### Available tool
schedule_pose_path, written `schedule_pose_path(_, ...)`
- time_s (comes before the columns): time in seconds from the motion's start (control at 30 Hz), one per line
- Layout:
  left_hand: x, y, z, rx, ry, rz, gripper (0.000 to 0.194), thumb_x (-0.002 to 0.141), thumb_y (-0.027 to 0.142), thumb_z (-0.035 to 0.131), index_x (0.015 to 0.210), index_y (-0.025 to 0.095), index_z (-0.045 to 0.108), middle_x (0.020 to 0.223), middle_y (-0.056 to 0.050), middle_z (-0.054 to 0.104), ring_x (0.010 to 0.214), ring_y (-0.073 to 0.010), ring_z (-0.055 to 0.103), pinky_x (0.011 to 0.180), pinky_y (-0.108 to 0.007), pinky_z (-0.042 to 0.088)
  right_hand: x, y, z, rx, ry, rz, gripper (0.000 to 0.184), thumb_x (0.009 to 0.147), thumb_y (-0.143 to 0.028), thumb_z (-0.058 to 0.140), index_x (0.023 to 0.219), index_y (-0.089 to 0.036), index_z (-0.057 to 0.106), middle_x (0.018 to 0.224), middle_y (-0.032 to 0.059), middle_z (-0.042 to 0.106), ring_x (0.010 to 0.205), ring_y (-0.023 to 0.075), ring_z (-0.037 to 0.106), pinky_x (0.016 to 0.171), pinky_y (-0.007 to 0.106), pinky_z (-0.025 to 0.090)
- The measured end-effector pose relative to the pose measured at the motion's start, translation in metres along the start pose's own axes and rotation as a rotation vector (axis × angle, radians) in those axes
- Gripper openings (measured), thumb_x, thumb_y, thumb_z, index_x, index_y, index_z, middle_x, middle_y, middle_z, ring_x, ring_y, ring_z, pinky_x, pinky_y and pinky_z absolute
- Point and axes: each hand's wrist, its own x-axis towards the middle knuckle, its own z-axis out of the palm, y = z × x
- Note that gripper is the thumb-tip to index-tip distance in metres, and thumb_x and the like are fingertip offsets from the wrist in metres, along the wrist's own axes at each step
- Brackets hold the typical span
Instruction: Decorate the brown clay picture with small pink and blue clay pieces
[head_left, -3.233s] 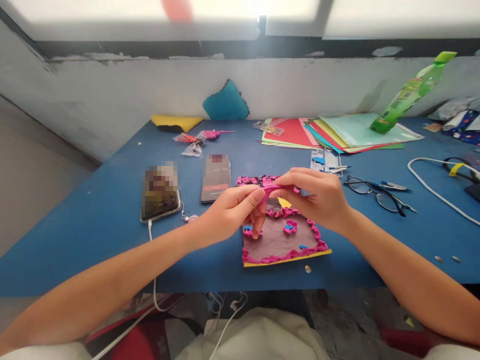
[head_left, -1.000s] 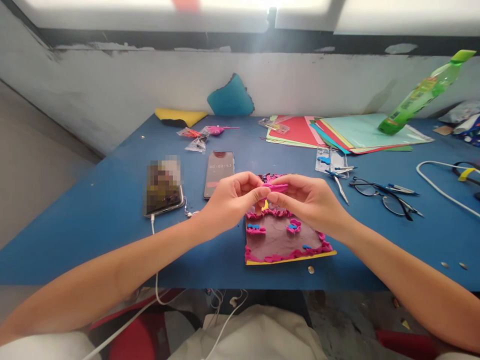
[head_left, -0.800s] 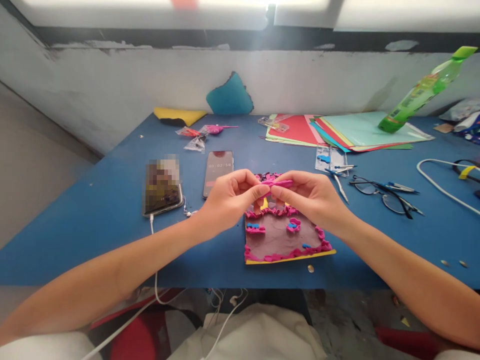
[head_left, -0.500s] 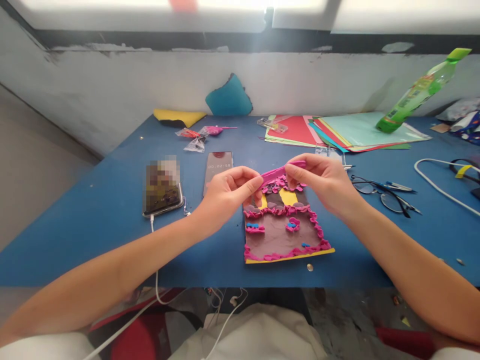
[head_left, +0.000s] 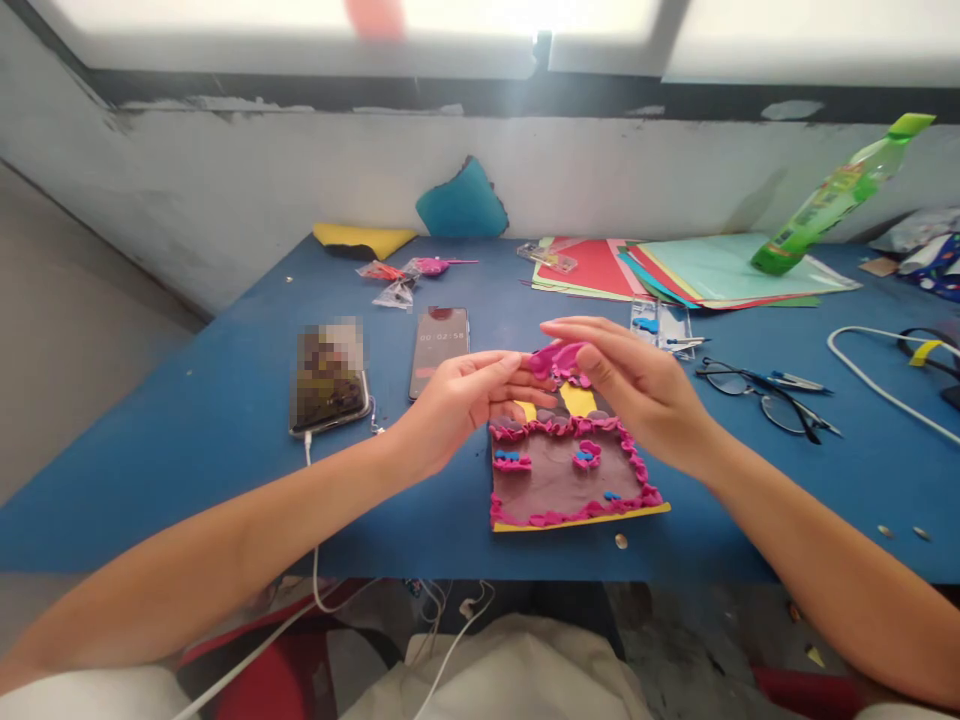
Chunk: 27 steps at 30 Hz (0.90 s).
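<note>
A strip of pink modelling clay (head_left: 556, 358), bunched and folded, is held between my hands. My left hand (head_left: 469, 395) pinches its left end with the thumb over stretched fingers. From the other side, my right hand (head_left: 637, 375) presses the clay with its thumb, its fingers arched over the top. Below them lies a clay-covered panel (head_left: 566, 475) with a mauve surface, ruffled pink borders, yellow patches and small blue bits. My hands partly cover the panel's far end.
Two phones lie to the left, one charging (head_left: 330, 385) and one showing a timer (head_left: 439, 345). Glasses (head_left: 761, 392) and a clear box (head_left: 664, 325) are on the right. Behind are coloured papers (head_left: 589, 265), a leaning green bottle (head_left: 840, 205) and small plastic bags (head_left: 394, 290).
The pink clay strip was stretched straight between my fingertips; now it is shorter and bunched. My hands have moved closer together, and the right fingers have opened out over it.
</note>
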Motion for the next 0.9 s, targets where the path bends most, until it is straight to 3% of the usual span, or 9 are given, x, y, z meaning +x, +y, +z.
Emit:
schedule_pose_path(0.07, -0.001, -0.001, 0.002, 0.024, -0.036, 0.003, 0.028, 0.077, 0.038, 0.070, 0.091, 0.013, 0.070, 0.085, -0.008, 0.072, 0.077, -0.0175, 0.067, 0.062, -0.024, 0.049, -0.002, 0.002, 0.006, -0.048, -0.061, -0.090, 0.034, 0.098, -0.034, 0.040, 0.125, -0.024, 0.058, 0.127, 0.0084, 0.060, 0.120, 0.0197, 0.055, 0.100, 0.038, 0.048)
schedule_pose_path(0.17, -0.001, -0.003, 0.003, 0.078, -0.075, 0.018, 0.032, 0.075, 0.040, 0.073, 0.093, 0.014, 0.070, 0.084, -0.006, 0.071, 0.068, -0.0130, 0.064, 0.061, -0.022, 0.048, -0.005, 0.007, 0.012, -0.123, -0.119, -0.163, 0.038, 0.099, -0.029, 0.035, 0.133, -0.021, 0.051, 0.132, 0.0111, 0.056, 0.123, 0.0197, 0.053, 0.101, 0.040, 0.047)
schedule_pose_path(0.3, 0.000, -0.007, 0.003, 0.133, -0.083, 0.025, 0.029, 0.073, 0.031, 0.076, 0.096, 0.016, 0.069, 0.080, -0.001, 0.070, 0.063, -0.0086, 0.060, 0.057, -0.019, 0.046, -0.006, 0.009, 0.014, -0.193, -0.155, -0.190, 0.040, 0.099, -0.024, 0.031, 0.136, -0.018, 0.046, 0.125, 0.0122, 0.061, 0.112, 0.0204, 0.059, 0.092, 0.040, 0.051)
schedule_pose_path(0.4, -0.002, -0.007, 0.004, 0.193, -0.017, 0.051, 0.021, 0.075, 0.029, 0.075, 0.088, 0.014, 0.068, 0.072, 0.000, 0.067, 0.061, -0.0078, 0.059, 0.056, -0.018, 0.046, -0.006, 0.006, 0.014, -0.164, -0.121, -0.185, 0.036, 0.098, -0.021, 0.036, 0.128, -0.017, 0.054, 0.107, 0.0099, 0.070, 0.095, 0.0186, 0.066, 0.082, 0.035, 0.055)
schedule_pose_path(0.57, -0.006, -0.002, 0.008, 0.251, 0.058, 0.077, 0.024, 0.074, 0.033, 0.074, 0.085, 0.013, 0.066, 0.067, 0.000, 0.066, 0.061, -0.0109, 0.060, 0.054, -0.020, 0.046, -0.003, -0.002, 0.010, 0.065, 0.011, 0.017, 0.014, 0.087, -0.023, 0.059, 0.094, -0.017, 0.070, 0.087, 0.0046, 0.074, 0.076, 0.0153, 0.068, 0.067, 0.025, 0.056)
schedule_pose_path(0.7, -0.007, 0.002, 0.009, 0.278, 0.100, 0.151, 0.023, 0.072, 0.033, 0.075, 0.082, 0.014, 0.066, 0.066, 0.000, 0.066, 0.060, -0.0113, 0.061, 0.054, -0.021, 0.044, 0.001, -0.005, 0.006, 0.231, 0.033, 0.170, 0.012, 0.082, -0.028, 0.067, 0.086, -0.017, 0.071, 0.080, 0.0024, 0.074, 0.068, 0.0139, 0.067, 0.059, 0.023, 0.055)
schedule_pose_path(0.9, -0.006, 0.003, 0.005, 0.312, 0.176, 0.187, 0.017, 0.075, 0.028, 0.073, 0.082, 0.014, 0.065, 0.063, 0.000, 0.067, 0.062, -0.0116, 0.062, 0.053, -0.020, 0.044, 0.010, 0.015, -0.003, 0.067, 0.187, 0.159, 0.007, 0.081, -0.025, 0.067, 0.081, -0.018, 0.070, 0.079, 0.0011, 0.073, 0.070, 0.0131, 0.067, 0.063, 0.024, 0.054)
